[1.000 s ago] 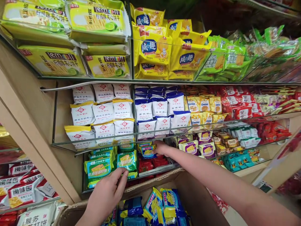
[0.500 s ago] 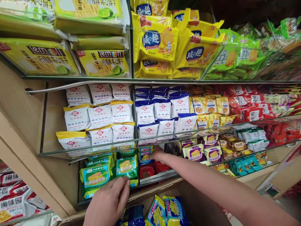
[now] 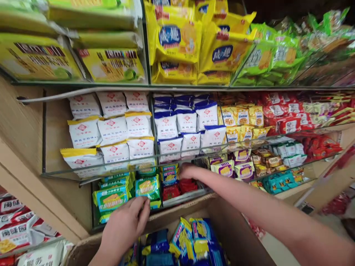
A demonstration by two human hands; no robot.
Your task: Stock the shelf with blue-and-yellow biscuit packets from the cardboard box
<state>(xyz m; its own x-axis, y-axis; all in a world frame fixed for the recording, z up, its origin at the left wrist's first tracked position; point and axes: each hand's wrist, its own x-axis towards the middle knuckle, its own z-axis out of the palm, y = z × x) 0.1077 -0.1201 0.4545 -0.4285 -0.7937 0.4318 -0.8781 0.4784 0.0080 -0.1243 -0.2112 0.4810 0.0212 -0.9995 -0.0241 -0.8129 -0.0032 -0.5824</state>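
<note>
My right hand (image 3: pixel 187 171) reaches under the glass shelf into the lower compartment. It is beside a small stack of blue and yellow biscuit packs (image 3: pixel 169 176) and above red packs (image 3: pixel 188 185). Its fingers are hidden and blurred. At the lower left, my left hand (image 3: pixel 126 225) is closed, thumb near the curled fingers, in front of green soda biscuit packs (image 3: pixel 146 187). Whatever it may hold is out of sight. Below both hands, a cardboard box (image 3: pixel 230 221) contains several blue and yellow packs (image 3: pixel 181 238).
A glass shelf with white packs (image 3: pixel 112 129) overhangs the lower compartment. Higher up are yellow biscuit packs (image 3: pixel 174 40) and lemon biscuit packs (image 3: pixel 111 61). Purple and white packs (image 3: pixel 223 169) lie right of my right hand. A wooden side panel (image 3: pixel 27 162) bounds the left.
My right hand has shifted slightly right, leaving more of the blue and yellow stack visible. The view has tilted, showing more of the box. My left hand stays closed near the green packs.
</note>
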